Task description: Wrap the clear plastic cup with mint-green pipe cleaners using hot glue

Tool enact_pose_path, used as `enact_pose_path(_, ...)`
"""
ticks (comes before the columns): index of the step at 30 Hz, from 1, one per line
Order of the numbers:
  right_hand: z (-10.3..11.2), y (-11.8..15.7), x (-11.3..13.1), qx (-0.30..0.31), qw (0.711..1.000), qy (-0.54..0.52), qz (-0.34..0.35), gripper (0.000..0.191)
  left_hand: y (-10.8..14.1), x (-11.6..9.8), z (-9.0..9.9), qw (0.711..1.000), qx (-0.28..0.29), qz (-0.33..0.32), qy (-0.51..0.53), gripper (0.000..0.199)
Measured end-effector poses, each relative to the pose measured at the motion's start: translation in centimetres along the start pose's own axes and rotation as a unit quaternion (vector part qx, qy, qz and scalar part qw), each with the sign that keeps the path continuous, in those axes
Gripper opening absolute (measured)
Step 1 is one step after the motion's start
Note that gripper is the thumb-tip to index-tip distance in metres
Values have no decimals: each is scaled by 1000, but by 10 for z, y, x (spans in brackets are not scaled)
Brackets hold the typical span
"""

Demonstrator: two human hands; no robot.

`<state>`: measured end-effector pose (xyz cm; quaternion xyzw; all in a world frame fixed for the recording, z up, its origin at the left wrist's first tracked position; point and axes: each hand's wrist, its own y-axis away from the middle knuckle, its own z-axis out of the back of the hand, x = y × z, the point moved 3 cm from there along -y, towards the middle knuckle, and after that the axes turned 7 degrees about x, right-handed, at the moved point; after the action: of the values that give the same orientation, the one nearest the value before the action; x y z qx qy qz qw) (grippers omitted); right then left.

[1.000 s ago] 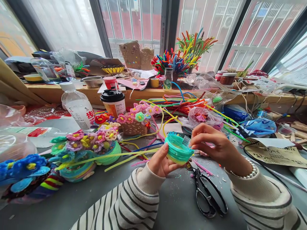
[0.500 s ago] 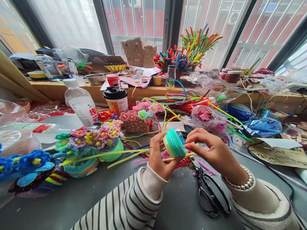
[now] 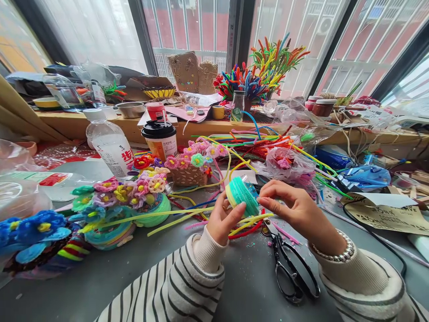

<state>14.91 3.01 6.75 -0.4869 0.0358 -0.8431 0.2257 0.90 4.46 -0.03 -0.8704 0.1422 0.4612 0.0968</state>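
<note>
My left hand (image 3: 224, 218) is closed round a small cup wrapped in turquoise and yellow pipe cleaner (image 3: 241, 197), its thumb pressed on the wrapped side. The cup is tilted on its side above the table. My right hand (image 3: 291, 205) is closed in a pinch at the cup's right edge; what lies between thumb and fingertips is too small to make out. Below the right hand lies a pair of black-handled scissors (image 3: 291, 268). Loose yellow pipe cleaners (image 3: 246, 227) lie under and beside the cup.
Wrapped pots with fuzzy flowers (image 3: 110, 201) stand at the left. Behind are a water bottle (image 3: 112, 147), a lidded drink cup (image 3: 160, 141) and a heap of pipe cleaners (image 3: 248, 145). A brown paper bag (image 3: 385, 214) and a black cable (image 3: 375, 239) lie at the right.
My left thumb has moved from beneath the wrapped cup up onto its side, and the cup has turned slightly. My right hand stays pinched at its edge.
</note>
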Motion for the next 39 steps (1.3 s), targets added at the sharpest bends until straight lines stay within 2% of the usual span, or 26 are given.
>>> enact_pose_path(2, 1, 0, -2, 6, 1000, -11, -13, 19, 0, -1, 0, 999, -6, -44, -6, 61)
enact_pose_path(5, 3, 0, -3, 8, 1000, -14, -13, 19, 1, -1, -1, 998, -7, -62, -8, 61)
enact_pose_path(14, 2, 1, -2, 3, 1000, 11, -9, 17, 2, 0, 0, 998, -20, -53, 1, 58)
enact_pose_path(18, 2, 1, -2, -4, 1000, 18, -16, 17, 3, -1, 1, 998, -46, -16, -35, 58)
enact_pose_path(24, 2, -1, -6, 20, 999, 14, -46, 21, 4, -2, 3, 992, -78, 31, -93, 62)
enact_pose_path(31, 1, -2, -5, 50, 996, 15, -72, 21, 1, 1, 6, 993, -69, -20, -99, 57)
enact_pose_path(39, 0, -2, -7, 78, 992, -24, -97, 26, 1, 0, 7, 991, -70, -25, -109, 55)
